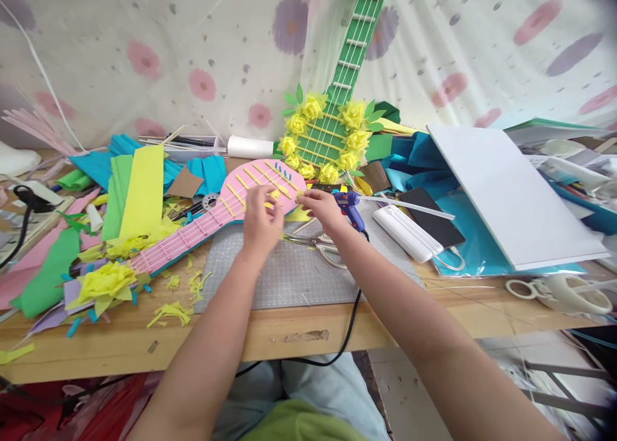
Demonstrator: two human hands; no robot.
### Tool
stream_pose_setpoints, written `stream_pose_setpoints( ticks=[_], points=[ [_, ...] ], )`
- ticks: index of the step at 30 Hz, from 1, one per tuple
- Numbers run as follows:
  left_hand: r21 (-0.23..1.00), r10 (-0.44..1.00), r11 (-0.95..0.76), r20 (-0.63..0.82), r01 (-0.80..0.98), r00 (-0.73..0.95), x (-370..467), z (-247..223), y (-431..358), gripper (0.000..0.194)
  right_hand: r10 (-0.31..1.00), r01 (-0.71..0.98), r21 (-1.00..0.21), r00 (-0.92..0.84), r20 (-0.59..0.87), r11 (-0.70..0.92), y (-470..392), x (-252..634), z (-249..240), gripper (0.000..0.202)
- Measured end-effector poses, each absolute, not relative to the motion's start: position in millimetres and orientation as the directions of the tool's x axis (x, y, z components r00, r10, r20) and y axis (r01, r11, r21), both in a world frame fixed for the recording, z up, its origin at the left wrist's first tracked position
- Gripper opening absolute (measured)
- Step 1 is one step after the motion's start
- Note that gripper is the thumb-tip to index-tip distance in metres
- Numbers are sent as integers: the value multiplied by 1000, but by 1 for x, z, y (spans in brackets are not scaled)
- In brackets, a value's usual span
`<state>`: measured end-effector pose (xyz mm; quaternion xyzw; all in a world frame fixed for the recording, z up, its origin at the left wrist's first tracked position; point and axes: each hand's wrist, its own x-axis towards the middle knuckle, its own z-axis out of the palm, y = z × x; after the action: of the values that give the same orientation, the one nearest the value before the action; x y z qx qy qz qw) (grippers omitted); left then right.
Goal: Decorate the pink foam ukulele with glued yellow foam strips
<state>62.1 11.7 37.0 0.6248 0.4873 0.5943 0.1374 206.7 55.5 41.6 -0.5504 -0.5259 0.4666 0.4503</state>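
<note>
A pink paper guitar (231, 197) lies aslant on the bench, with yellow strips across its body and white strings along its neck. Over the lower part of its body, my left hand (263, 219) has its fingers curled inward. Bits of yellow show by those fingertips, but whether they are held is unclear. My right hand (322, 208) pinches at the body's right edge; what sits between thumb and finger is too small to name. Just right of that hand lies a blue glue gun (351, 213) with a long clear glue stick. Scissors (321, 240) lie partly under my right wrist.
A green paper guitar (321, 135) with yellow flowers leans against the curtain. A grey cutting mat (270, 287) lies before me, with yellow paper scraps (171, 312) to its left. A white power bank (407, 234), a white board (511, 197) and a tape dispenser (573, 293) are rightward.
</note>
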Motion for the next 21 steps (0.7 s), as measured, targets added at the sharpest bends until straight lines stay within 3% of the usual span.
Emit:
stream_pose_setpoints(
  ticks=[2,5,10,16,21],
  points=[
    [822,845,-470,524,322,-103,85,27,6,31,989,-28,-990,-50,-140,-142,46,212,38,19],
    [960,958,-280,280,11,-63,113,13,0,32,981,-151,-970,-75,-180,-189,37,220,30,24],
    [917,993,-48,0,-397,-119,128,7,-1,36,981,-214,-960,-112,-159,-180,30,231,18,30],
    [878,989,63,-117,-475,-85,121,10,9,19,996,-34,-999,-82,-26,-28,24,231,12,27],
    [888,985,93,-147,-450,-87,119,13,10,20,993,175,-978,-58,104,112,24,237,16,29]
  ],
)
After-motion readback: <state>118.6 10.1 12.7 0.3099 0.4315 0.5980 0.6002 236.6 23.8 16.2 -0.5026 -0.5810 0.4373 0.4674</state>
